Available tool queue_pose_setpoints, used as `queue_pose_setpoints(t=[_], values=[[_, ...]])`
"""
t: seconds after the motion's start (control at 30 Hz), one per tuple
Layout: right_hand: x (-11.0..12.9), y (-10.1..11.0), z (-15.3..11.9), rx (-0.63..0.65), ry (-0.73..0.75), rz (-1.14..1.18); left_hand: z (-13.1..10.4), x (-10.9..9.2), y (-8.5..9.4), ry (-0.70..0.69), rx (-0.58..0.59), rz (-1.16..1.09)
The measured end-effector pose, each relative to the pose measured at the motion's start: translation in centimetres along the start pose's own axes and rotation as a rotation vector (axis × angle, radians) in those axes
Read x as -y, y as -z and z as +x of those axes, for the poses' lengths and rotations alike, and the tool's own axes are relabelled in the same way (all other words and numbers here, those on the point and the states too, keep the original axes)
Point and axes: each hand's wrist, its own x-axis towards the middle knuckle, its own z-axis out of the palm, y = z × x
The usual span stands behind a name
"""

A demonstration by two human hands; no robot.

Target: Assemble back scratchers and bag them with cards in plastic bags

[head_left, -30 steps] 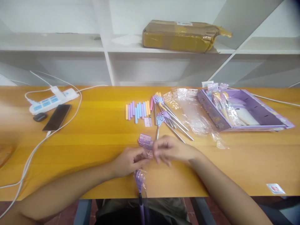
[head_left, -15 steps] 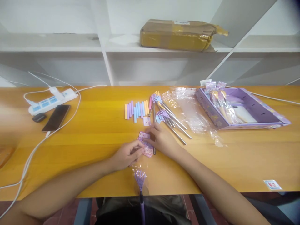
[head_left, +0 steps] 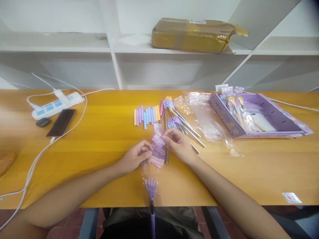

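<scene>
My right hand (head_left: 178, 143) pinches a small purple-pink printed card (head_left: 158, 139) between thumb and fingers. Just below it, a loose stack of similar cards (head_left: 158, 155) lies on the table. My left hand (head_left: 138, 155), fingers curled together, is left of the stack; clear film of a plastic bag (head_left: 144, 172) runs down from its fingertips. In that bag is a purple hand-shaped back scratcher (head_left: 151, 187), its handle reaching past the table's front edge. Beyond my right hand lie several metal-rod back scratchers (head_left: 183, 124) with purple, blue and yellow heads.
Several pastel handle tubes (head_left: 147, 116) lie in a row, another card (head_left: 157, 127) near them. Empty clear bags (head_left: 204, 116) spread beside a purple box (head_left: 239, 132) containing bagged items. Left are a power strip (head_left: 56, 105), phone (head_left: 61, 122) and white cables. A taped parcel (head_left: 191, 36) sits on the shelf.
My right hand has drawn one card up and away from the stack. My left hand has shifted slightly upward, off the cards. The view has moved a little.
</scene>
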Motion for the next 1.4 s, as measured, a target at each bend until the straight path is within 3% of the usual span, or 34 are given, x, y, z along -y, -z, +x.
queue_pose_setpoints(t=[0.27,0.37,0.6,0.93,1.17,1.4], values=[[0.6,-0.7,-1.4,0.217,-0.063,0.182,0.6,-0.3,0.9,0.028,-0.013,-0.117],[0.6,-1.0,-1.5,0.218,-0.045,0.144,0.7,-0.1,0.9,0.032,-0.012,-0.176],[0.4,-1.0,-1.3,0.251,0.186,-0.119,1.0,0.3,1.1,0.077,-0.047,-0.254],[0.4,-1.1,-1.6,0.253,0.147,-0.118,0.9,-0.3,1.1,0.09,-0.032,-0.249],[0.1,-2.1,-2.5,0.163,0.215,-0.125,1.0,-1.1,1.2,0.129,0.047,-0.373],[-0.5,-2.5,-2.7,0.226,0.239,-0.135,1.3,-0.7,1.5,0.104,0.05,-0.425]])
